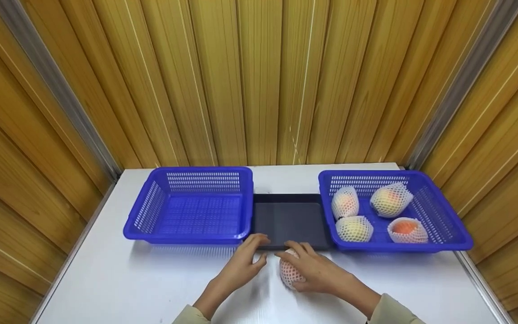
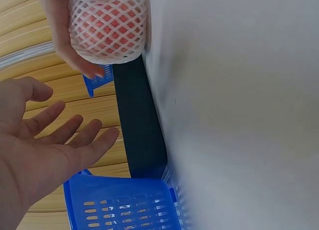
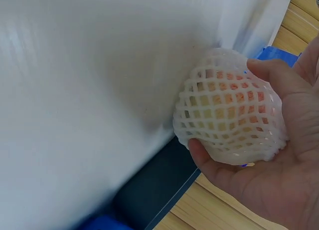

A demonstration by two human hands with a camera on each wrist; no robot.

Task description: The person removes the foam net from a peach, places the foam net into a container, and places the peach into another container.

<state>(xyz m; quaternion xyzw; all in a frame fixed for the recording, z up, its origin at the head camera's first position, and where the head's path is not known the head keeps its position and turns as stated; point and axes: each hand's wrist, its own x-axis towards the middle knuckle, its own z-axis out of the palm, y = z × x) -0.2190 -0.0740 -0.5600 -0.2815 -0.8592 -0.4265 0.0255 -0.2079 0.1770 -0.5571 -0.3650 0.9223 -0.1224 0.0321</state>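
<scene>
Just in front of the dark tray (image 1: pixel 288 220): netted fruit (image 1: pixel 288 272) held in right hand (image 1: pixel 319 272)

On the near part of the white desk (image 1: pixel 160 288), the netted fruit sits in the right hand's grip, thumb on one side, fingers curved round the other. Red and yellow skin shows through the white mesh. Contact between fruit and desk: cannot tell. Left hand (image 1: pixel 243 265) holds nothing; fingers spread, slightly bent, near the tray's front left corner and apart from the fruit.

The tray lies between two blue baskets. Left basket (image 1: pixel 187 240): slotted floor in view. Right basket (image 1: pixel 450 229): four more netted fruits (image 1: pixel 391 200), two close together along its left side, one toward the back, one toward the front. Wood-patterned panels (image 1: pixel 261 90) stand behind the desk.
</scene>
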